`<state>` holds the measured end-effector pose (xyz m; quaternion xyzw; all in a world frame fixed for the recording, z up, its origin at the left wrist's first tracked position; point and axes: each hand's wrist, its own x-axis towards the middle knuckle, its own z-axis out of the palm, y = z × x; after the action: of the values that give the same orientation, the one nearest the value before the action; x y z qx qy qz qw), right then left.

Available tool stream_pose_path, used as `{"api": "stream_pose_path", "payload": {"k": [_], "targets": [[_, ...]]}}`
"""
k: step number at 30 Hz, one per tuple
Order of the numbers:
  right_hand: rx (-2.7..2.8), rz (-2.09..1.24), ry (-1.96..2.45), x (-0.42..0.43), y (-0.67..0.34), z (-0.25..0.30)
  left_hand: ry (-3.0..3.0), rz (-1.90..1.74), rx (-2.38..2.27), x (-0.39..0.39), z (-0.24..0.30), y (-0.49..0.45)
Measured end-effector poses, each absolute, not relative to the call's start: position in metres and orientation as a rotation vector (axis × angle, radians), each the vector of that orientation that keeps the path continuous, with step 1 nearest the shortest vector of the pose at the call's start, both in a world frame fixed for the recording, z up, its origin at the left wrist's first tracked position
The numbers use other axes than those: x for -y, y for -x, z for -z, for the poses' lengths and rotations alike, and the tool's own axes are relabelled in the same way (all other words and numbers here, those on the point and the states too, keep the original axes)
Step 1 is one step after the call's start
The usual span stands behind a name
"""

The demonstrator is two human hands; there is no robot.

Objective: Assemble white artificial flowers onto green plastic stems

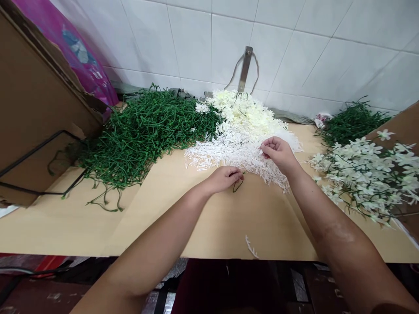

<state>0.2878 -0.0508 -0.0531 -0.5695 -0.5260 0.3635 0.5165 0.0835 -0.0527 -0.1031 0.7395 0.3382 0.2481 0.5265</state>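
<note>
My left hand [225, 178] rests on the tan tabletop [203, 218], fingers pinched on a thin green plastic stem [238, 185] that curls below it. A little further back, my right hand [277, 152] is closed in a pinch at the edge of a heap of white plastic sprigs [229, 153]. Behind that heap lies a pile of cream fabric flower heads [244, 111]. A big tangle of green stems [137, 135] covers the table's left rear.
Finished stems with white flowers [363, 174] are stacked at the right, with more green stems [352, 122] behind them. A cardboard box [36, 113] with a black wire frame stands at the left. One white sprig [251, 247] lies near the front edge. A tiled wall backs the table.
</note>
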Motion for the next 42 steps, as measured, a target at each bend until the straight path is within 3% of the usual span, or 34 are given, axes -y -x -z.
{"api": "stream_pose_path", "payload": {"k": [6, 19, 31, 35, 42], "targets": [[1.143, -1.040, 1.225, 0.059, -0.288, 0.052, -1.743, -0.624, -0.788, 0.053, 0.103, -0.084], [1.294, -1.045, 1.237, 0.068, -0.258, 0.070, -1.726, -0.999, -0.896, 0.051, 0.108, -0.089], [1.401, -1.117, 1.264, 0.066, -0.246, 0.075, -1.582, -0.997, -0.873, 0.051, 0.104, -0.087], [1.559, -0.963, 1.309, 0.067, -0.249, 0.080, -1.489, -1.076, -0.884, 0.049, 0.103, -0.086], [1.657, -0.362, 1.499, 0.045, -0.285, 0.065, -1.289, -1.232, -0.969, 0.038, 0.103, -0.079]]}}
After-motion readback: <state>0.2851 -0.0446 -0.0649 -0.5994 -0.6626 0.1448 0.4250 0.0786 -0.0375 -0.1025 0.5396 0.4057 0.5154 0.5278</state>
